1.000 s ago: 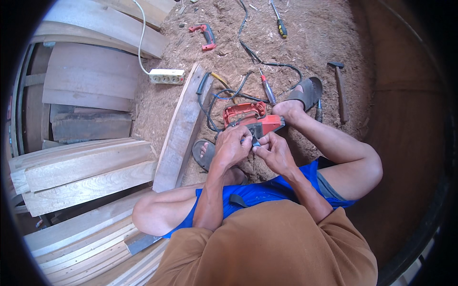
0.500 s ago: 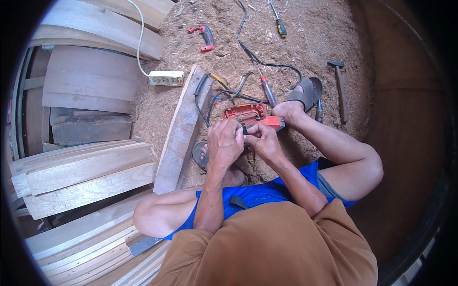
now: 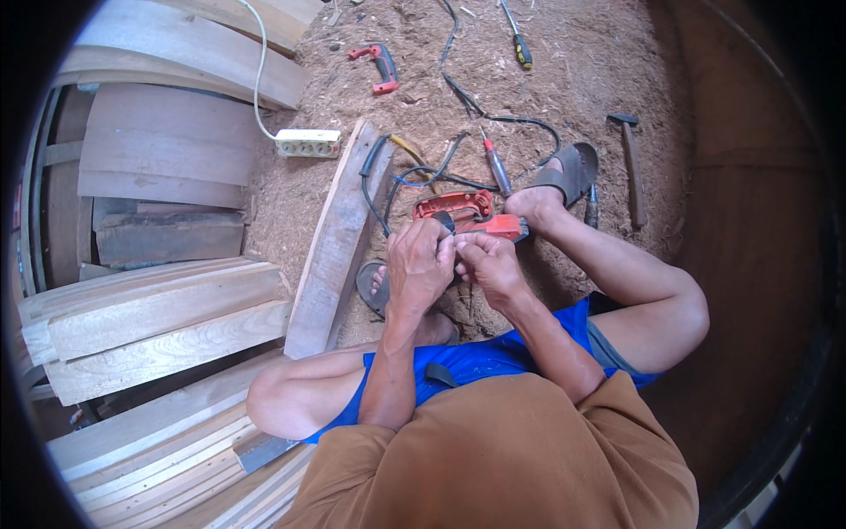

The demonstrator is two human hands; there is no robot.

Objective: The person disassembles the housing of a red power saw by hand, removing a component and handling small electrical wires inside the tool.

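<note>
My left hand [image 3: 419, 260] is closed, its fingers curled round a small black part [image 3: 444, 219] that sticks out beyond the fingertips. Close beside it, my right hand [image 3: 490, 263] pinches thumb against forefinger; what lies between them is too small to make out. The two sets of fingertips almost meet. Just beyond them lies an opened red power tool housing [image 3: 451, 202], its hollow inside showing. A red end piece [image 3: 502, 227] of the tool is next to my right fingers. The hands hide much of the tool's near side.
A wooden beam [image 3: 330, 247] lies left of my feet, with a black cable [image 3: 388, 198] across it. Around are a red-tipped screwdriver [image 3: 497, 167], a hammer [image 3: 632, 167], a yellow-black screwdriver [image 3: 521, 51], a red-black handle cover [image 3: 384, 69] and a power strip [image 3: 307, 142]. Boards [image 3: 163, 309] stack leftward.
The black part now shows more, rising above my left fingertips. My right fingers have shifted slightly and drawn a little away from it. The tools on the ground stay put.
</note>
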